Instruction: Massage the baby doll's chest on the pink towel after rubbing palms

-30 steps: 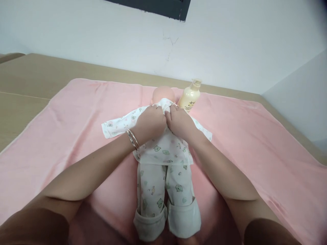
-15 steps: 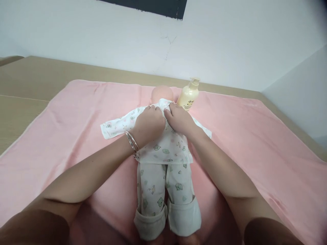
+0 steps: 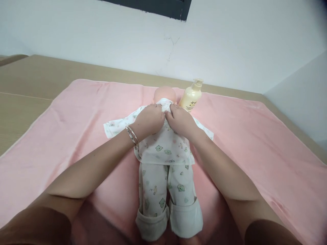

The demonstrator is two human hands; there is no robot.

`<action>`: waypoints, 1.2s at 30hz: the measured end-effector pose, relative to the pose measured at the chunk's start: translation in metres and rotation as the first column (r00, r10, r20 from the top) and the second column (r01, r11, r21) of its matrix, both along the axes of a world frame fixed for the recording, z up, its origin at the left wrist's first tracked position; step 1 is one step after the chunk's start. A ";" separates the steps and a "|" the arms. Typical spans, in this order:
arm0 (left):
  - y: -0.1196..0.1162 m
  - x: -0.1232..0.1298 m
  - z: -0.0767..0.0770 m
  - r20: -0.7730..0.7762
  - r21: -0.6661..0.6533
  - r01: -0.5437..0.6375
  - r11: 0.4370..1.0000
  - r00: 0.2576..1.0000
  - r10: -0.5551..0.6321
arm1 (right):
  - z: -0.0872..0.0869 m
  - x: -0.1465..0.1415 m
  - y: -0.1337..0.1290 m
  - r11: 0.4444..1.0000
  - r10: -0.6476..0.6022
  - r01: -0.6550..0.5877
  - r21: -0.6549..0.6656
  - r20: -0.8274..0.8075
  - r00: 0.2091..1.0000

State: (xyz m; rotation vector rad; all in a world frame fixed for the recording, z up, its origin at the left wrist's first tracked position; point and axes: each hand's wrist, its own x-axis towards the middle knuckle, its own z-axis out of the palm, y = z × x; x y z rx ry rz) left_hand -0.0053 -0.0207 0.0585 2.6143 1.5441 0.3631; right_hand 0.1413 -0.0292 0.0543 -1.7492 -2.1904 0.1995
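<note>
A baby doll lies on its back or front, I cannot tell which, with its head away from me. It wears a white printed shirt and matching trousers with rolled cuffs. My left hand, with bangles at its wrist, is closed on the shirt's upper part just below the collar. Close beside it, my right hand pinches the same cloth near the neck. The thumbs almost meet at the middle; what lies under the fingers is hidden. Both sleeves spread out sideways.
A cream pump bottle stands right of the doll's head, just beyond my right hand. Beneath everything is a pink blanket over a wooden table. A white wall rises behind the table's far edge.
Both hands stay at the shirt's neck. The left fingers have shifted slightly, with fingertips closer to the collar's middle. The whole view has moved a little.
</note>
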 end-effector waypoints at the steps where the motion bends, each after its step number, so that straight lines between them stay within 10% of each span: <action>1: 0.000 0.000 0.001 0.009 -0.014 -0.005 1.000 1.000 0.005 | 0.001 0.001 0.000 1.000 0.003 -0.003 0.013 0.003 1.000; 9: 0.000 -0.017 0.039 0.242 -0.191 -0.057 0.980 0.965 0.103 | 0.016 0.003 -0.012 0.989 0.126 -0.104 0.106 -0.222 0.967; 14: -0.004 -0.029 0.057 0.387 -0.166 -0.132 0.977 0.903 0.188 | 0.000 -0.006 -0.010 0.990 0.121 -0.115 0.085 -0.073 0.990; 36: -0.032 -0.020 0.072 0.314 -0.147 -0.097 0.984 0.939 0.139 | 0.007 -0.008 -0.016 0.981 0.139 -0.129 0.145 -0.057 0.989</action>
